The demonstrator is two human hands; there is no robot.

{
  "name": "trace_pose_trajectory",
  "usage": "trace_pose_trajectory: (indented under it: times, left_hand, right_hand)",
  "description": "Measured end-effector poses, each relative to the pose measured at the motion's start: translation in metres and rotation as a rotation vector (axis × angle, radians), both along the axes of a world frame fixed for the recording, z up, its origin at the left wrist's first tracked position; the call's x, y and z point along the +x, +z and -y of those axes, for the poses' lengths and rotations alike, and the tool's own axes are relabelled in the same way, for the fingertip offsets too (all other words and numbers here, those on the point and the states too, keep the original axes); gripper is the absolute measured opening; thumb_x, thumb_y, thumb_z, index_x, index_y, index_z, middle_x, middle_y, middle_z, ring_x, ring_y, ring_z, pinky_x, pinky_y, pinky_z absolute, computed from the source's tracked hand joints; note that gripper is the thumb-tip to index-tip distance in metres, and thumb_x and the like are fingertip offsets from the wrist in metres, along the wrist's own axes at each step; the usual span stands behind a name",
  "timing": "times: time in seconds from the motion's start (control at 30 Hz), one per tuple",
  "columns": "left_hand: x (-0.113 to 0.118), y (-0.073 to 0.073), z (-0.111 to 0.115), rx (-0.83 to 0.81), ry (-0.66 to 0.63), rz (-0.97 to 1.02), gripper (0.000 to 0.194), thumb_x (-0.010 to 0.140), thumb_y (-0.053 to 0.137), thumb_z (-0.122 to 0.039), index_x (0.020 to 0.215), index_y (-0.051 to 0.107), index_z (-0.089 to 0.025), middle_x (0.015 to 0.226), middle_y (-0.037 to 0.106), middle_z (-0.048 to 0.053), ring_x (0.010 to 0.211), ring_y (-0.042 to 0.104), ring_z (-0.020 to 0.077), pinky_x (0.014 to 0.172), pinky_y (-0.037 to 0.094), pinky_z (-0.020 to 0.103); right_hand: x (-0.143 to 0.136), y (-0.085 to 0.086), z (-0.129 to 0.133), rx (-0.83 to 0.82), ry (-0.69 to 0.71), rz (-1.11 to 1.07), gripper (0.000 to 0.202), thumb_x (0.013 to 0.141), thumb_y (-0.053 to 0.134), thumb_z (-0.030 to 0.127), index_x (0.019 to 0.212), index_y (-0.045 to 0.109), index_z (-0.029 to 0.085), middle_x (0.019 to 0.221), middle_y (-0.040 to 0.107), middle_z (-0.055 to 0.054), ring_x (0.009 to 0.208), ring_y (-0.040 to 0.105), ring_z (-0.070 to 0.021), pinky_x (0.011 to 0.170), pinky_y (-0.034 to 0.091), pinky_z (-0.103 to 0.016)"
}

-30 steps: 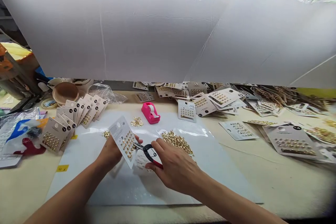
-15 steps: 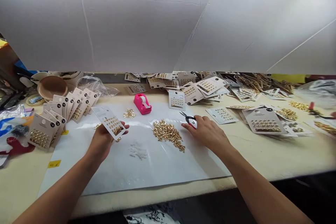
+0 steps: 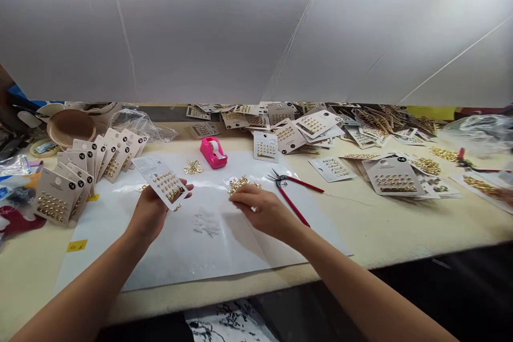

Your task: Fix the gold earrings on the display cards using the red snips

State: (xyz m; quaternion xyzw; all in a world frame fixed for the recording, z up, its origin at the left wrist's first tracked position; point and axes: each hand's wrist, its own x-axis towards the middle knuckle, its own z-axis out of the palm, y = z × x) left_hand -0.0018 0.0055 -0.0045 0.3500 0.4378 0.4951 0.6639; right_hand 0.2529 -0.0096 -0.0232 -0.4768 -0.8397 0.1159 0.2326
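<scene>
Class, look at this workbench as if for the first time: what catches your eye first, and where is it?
Probably the bright pink tape dispenser, near the far edge of the white sheet. Then the red-handled pliers, lying spread to the right of the gold pile where the right hand is, and the card of gold pieces in the left hand.

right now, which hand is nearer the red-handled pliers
Right. The right hand is at the gold pile, just left of the red-handled pliers; the left hand is farther left, holding a card.
</scene>
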Motion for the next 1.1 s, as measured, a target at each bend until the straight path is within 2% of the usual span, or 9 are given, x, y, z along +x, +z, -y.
trace_pose_trajectory:
  times: [0.07, 0.17, 0.3, 0.5, 0.6, 0.8, 0.87, 0.97, 1.1]
  left_hand:
    - [0.000, 0.000, 0.000, 0.006, -0.007, -0.002, 0.028, 0.060, 0.079, -0.025, 0.085, 0.071, -0.015, 0.091, 0.072, 0.010, 0.097, 0.065, 0.0297, 0.088, 0.048, 0.042]
    - [0.001, 0.000, 0.001, 0.010, 0.011, 0.009, 0.027, 0.059, 0.080, -0.024, 0.083, 0.071, -0.014, 0.091, 0.072, 0.010, 0.097, 0.065, 0.0304, 0.088, 0.049, 0.042]
    - [0.002, -0.002, 0.001, 0.030, 0.006, 0.047, 0.024, 0.059, 0.080, -0.021, 0.080, 0.071, -0.014, 0.088, 0.071, 0.008, 0.093, 0.066, 0.0295, 0.087, 0.050, 0.043]
    - [0.003, -0.003, 0.000, 0.034, 0.007, 0.063, 0.025, 0.059, 0.080, -0.022, 0.081, 0.071, -0.013, 0.087, 0.071, 0.008, 0.090, 0.067, 0.0278, 0.085, 0.050, 0.042]
    - [0.004, 0.000, 0.002, 0.015, 0.018, 0.077, 0.026, 0.058, 0.081, -0.023, 0.079, 0.071, -0.013, 0.086, 0.071, 0.008, 0.089, 0.067, 0.0283, 0.083, 0.051, 0.042]
    - [0.006, 0.002, 0.006, -0.007, -0.083, 0.135, 0.024, 0.061, 0.080, -0.026, 0.079, 0.072, -0.014, 0.084, 0.073, 0.009, 0.085, 0.068, 0.0276, 0.082, 0.053, 0.041]
    - [0.006, 0.003, 0.008, 0.010, -0.128, 0.125, 0.021, 0.063, 0.078, -0.026, 0.080, 0.073, -0.016, 0.084, 0.073, 0.008, 0.084, 0.068, 0.0271, 0.081, 0.053, 0.040]
    - [0.007, 0.004, 0.010, 0.020, -0.171, 0.124, 0.019, 0.064, 0.076, -0.026, 0.081, 0.073, -0.018, 0.084, 0.073, 0.007, 0.088, 0.067, 0.0280, 0.080, 0.053, 0.040]
    - [0.010, 0.003, 0.011, 0.002, -0.203, 0.157, 0.018, 0.064, 0.076, -0.021, 0.082, 0.073, -0.020, 0.087, 0.073, 0.006, 0.094, 0.065, 0.0277, 0.082, 0.052, 0.039]
  right_hand:
    - [-0.020, -0.003, -0.002, 0.011, 0.102, 0.056, 0.024, 0.085, 0.046, 0.012, 0.085, 0.068, 0.020, 0.083, 0.065, -0.006, 0.071, 0.060, -0.0150, 0.060, 0.042, -0.025]
    - [-0.033, -0.007, -0.006, 0.016, 0.140, 0.168, 0.024, 0.083, 0.046, 0.008, 0.082, 0.068, 0.019, 0.081, 0.065, -0.005, 0.068, 0.058, -0.0147, 0.057, 0.037, -0.025]
    - [-0.036, -0.004, -0.008, 0.000, 0.174, 0.284, 0.026, 0.082, 0.043, 0.004, 0.079, 0.065, 0.017, 0.081, 0.064, -0.006, 0.070, 0.055, -0.0152, 0.058, 0.034, -0.026]
    - [-0.038, -0.001, -0.007, -0.021, 0.175, 0.401, 0.018, 0.082, 0.043, 0.006, 0.077, 0.057, 0.016, 0.077, 0.058, -0.006, 0.066, 0.049, -0.0151, 0.058, 0.032, -0.027]
    - [-0.039, 0.008, -0.006, -0.046, 0.121, 0.215, 0.012, 0.080, 0.045, 0.009, 0.080, 0.055, 0.017, 0.079, 0.056, -0.005, 0.065, 0.048, -0.0145, 0.058, 0.034, -0.027]
    - [-0.063, 0.038, -0.005, -0.212, 0.086, -0.613, 0.006, 0.078, 0.051, 0.016, 0.075, 0.051, 0.020, 0.072, 0.050, 0.000, 0.065, 0.049, -0.0130, 0.059, 0.042, -0.027]
    - [-0.075, 0.037, -0.007, -0.236, 0.068, -0.775, 0.005, 0.078, 0.056, 0.019, 0.073, 0.055, 0.021, 0.074, 0.050, 0.000, 0.070, 0.050, -0.0141, 0.063, 0.045, -0.029]
    - [-0.088, 0.026, -0.010, -0.271, 0.055, -0.926, 0.004, 0.076, 0.064, 0.022, 0.073, 0.061, 0.022, 0.080, 0.050, -0.001, 0.078, 0.052, -0.0157, 0.066, 0.049, -0.031]
    - [-0.094, 0.014, -0.010, -0.382, 0.063, -1.041, 0.003, 0.076, 0.066, 0.026, 0.076, 0.066, 0.023, 0.083, 0.046, -0.002, 0.077, 0.052, -0.0155, 0.054, 0.052, -0.027]
